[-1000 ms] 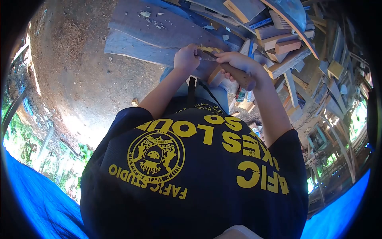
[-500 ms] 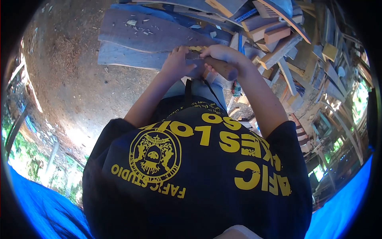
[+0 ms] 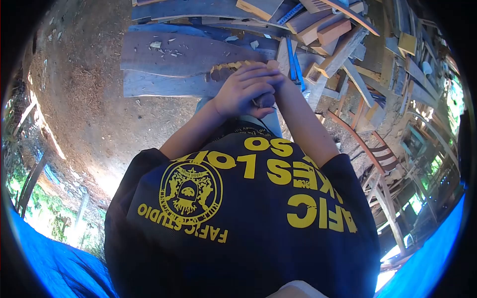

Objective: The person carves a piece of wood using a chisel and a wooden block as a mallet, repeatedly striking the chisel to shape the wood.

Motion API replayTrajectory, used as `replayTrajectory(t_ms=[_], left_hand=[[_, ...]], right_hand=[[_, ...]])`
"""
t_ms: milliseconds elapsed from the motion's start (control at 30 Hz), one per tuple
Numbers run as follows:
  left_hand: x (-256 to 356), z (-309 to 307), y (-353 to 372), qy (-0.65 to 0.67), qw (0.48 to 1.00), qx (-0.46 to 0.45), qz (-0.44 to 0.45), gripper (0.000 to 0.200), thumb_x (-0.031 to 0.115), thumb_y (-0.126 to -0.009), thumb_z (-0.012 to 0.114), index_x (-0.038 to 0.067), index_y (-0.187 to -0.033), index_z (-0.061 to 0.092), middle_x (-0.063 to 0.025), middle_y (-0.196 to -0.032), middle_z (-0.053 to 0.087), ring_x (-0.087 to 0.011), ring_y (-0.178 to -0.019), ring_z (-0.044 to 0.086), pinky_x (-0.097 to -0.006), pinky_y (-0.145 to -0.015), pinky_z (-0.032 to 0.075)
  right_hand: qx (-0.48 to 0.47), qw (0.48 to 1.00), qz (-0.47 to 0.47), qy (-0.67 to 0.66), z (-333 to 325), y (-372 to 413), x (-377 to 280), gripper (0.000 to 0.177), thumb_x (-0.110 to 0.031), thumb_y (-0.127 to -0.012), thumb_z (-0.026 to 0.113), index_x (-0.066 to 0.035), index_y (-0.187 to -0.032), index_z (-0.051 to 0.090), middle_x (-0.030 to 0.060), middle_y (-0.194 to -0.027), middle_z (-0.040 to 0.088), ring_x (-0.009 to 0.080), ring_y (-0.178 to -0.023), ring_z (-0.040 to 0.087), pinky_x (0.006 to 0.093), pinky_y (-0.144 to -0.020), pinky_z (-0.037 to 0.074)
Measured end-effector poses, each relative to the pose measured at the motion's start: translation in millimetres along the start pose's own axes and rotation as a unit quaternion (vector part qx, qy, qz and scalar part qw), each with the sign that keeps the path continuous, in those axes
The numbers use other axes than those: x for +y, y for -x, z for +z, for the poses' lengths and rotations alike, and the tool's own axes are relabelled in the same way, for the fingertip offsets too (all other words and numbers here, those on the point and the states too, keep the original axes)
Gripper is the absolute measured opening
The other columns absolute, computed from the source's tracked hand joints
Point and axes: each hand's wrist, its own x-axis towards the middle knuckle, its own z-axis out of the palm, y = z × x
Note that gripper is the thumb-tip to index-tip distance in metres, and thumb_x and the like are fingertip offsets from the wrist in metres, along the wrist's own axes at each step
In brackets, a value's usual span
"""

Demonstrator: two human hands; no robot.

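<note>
My left hand (image 3: 243, 92) is wrapped over a brown, round-ended wooden rod (image 3: 264, 101), with the thumb below and the fingers across its top. Behind those fingers, my right hand (image 3: 275, 71) is closed on the same rod and mostly hidden. Just beyond both hands, a piece of wood with a yellowish, notched edge (image 3: 226, 68) lies on the plank. The wide dark plank (image 3: 179, 52) carries scattered pale chips, and a greyer board (image 3: 159, 84) runs along its near side.
Offcuts and a reddish wood block (image 3: 334, 32) are heaped at the upper right. A blue-handled tool (image 3: 296, 64) lies right of my hands. Farther right is a slatted wooden frame (image 3: 382, 154). Bare dirt ground (image 3: 89, 99) with shavings spreads to the left.
My left hand has moved right, from the notched wood onto the rod and over my right hand. The rod's end has swung leftward, toward my body. The view has shifted slightly.
</note>
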Motion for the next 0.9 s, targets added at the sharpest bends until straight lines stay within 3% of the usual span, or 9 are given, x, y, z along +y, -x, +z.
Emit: replayTrajectory(t_ms=[167, 233, 267, 300, 333, 400, 467, 600, 900], left_hand=[[-6, -4, 16, 0.062, 0.998, 0.012, 0.021, 0.038, 0.043, -0.077, 0.068, 0.009, -0.091, 0.06, -0.0059, -0.097, 0.066, -0.026, -0.098, 0.064, -0.0408, -0.099, 0.04], [-5, -10, 15, 0.096, 0.995, 0.006, 0.002, 0.034, 0.037, -0.075, 0.073, 0.009, -0.087, 0.057, -0.0044, -0.082, 0.063, -0.0258, -0.08, 0.064, -0.0365, -0.086, 0.047], [-5, -11, 14, 0.092, 0.996, 0.002, 0.0, 0.034, 0.037, -0.075, 0.073, 0.009, -0.087, 0.057, -0.0044, -0.082, 0.063, -0.0258, -0.08, 0.064, -0.0365, -0.086, 0.047], [-3, -8, 13, 0.116, 0.993, -0.002, -0.004, 0.033, 0.032, -0.073, 0.075, 0.009, -0.085, 0.054, -0.0055, -0.077, 0.06, -0.0259, -0.072, 0.062, -0.0371, -0.075, 0.048], [-2, -4, 11, 0.142, 0.99, -0.007, -0.009, 0.033, 0.026, -0.072, 0.077, 0.008, -0.083, 0.051, -0.0067, -0.073, 0.058, -0.0261, -0.064, 0.059, -0.0378, -0.064, 0.049], [2, 7, 8, 0.118, 0.993, -0.012, 0.009, 0.032, 0.021, -0.068, 0.079, 0.008, -0.079, 0.051, -0.0061, -0.069, 0.056, -0.0257, -0.06, 0.058, -0.0362, -0.057, 0.047], [5, 19, 1, 0.092, 0.995, 0.008, 0.04, 0.032, 0.011, -0.061, 0.079, 0.009, -0.071, 0.049, -0.0043, -0.062, 0.053, -0.0245, -0.053, 0.055, -0.0322, -0.048, 0.044], [6, 24, 0, 0.084, 0.996, -0.011, 0.032, 0.029, 0.008, -0.06, 0.077, 0.008, -0.071, 0.049, -0.0051, -0.063, 0.054, -0.0254, -0.054, 0.057, -0.0335, -0.049, 0.045], [14, 14, -18, 0.077, 0.997, 0.013, -0.019, 0.023, 0.005, -0.06, 0.072, 0.006, -0.073, 0.053, -0.0071, -0.062, 0.056, -0.0257, -0.053, 0.057, -0.0334, -0.051, 0.047]], right_hand=[[0.039, 0.996, -0.008, -0.074, -7, -17, 23, 0.031, -0.024, -0.09, 0.05, 0.002, -0.107, 0.052, 0.0125, -0.078, 0.06, 0.0181, -0.064, 0.061, 0.0267, -0.054, 0.05], [0.132, 0.985, -0.07, -0.087, -33, -29, 58, 0.031, -0.023, -0.089, 0.048, 0.002, -0.106, 0.052, 0.0168, -0.086, 0.064, 0.018, -0.071, 0.063, 0.0235, -0.056, 0.049], [0.142, 0.988, -0.066, -0.008, -59, -42, 82, 0.033, -0.025, -0.089, 0.05, 0.002, -0.108, 0.051, 0.0142, -0.086, 0.062, 0.0193, -0.073, 0.063, 0.0271, -0.06, 0.049], [0.151, 0.984, -0.062, 0.071, -77, -58, 107, 0.036, -0.026, -0.09, 0.051, 0.002, -0.111, 0.05, 0.0117, -0.086, 0.061, 0.0207, -0.076, 0.062, 0.0307, -0.064, 0.05], [0.147, 0.985, -0.062, 0.067, -78, -69, 130, 0.036, -0.026, -0.09, 0.051, 0.002, -0.111, 0.05, 0.0117, -0.086, 0.061, 0.0207, -0.076, 0.062, 0.0307, -0.064, 0.05], [0.331, 0.928, -0.086, 0.149, -72, -76, 154, 0.05, -0.026, -0.074, 0.069, 0.003, -0.108, 0.048, 0.0216, -0.096, 0.059, 0.0336, -0.09, 0.061, 0.0415, -0.076, 0.051], [0.332, 0.921, -0.082, 0.185, -65, -78, 158, 0.058, -0.028, -0.071, 0.072, 0.003, -0.111, 0.044, 0.023, -0.102, 0.055, 0.0362, -0.095, 0.057, 0.0435, -0.08, 0.048], [0.35, 0.871, -0.061, 0.34, -41, -70, 156, 0.094, -0.037, -0.062, 0.083, 0.003, -0.126, 0.026, 0.0283, -0.125, 0.038, 0.0465, -0.117, 0.041, 0.0511, -0.096, 0.039], [0.325, 0.885, -0.031, 0.331, -31, -70, 154, 0.102, -0.031, -0.061, 0.083, 0.002, -0.131, 0.017, 0.0316, -0.125, 0.038, 0.0497, -0.116, 0.043, 0.0505, -0.096, 0.041]])
